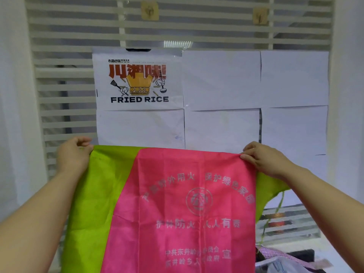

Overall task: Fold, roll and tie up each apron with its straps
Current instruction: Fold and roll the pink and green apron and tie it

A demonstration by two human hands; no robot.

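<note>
Both left hand and right hand pinch the apron top with curled fingers — hem cut off.

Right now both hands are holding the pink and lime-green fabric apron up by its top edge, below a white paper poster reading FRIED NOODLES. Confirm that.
Not quite: in the head view the white paper poster reads FRIED RICE, not FRIED NOODLES. The left hand and right hand do hold the pink and lime-green fabric apron up by its top edge below it.
</note>
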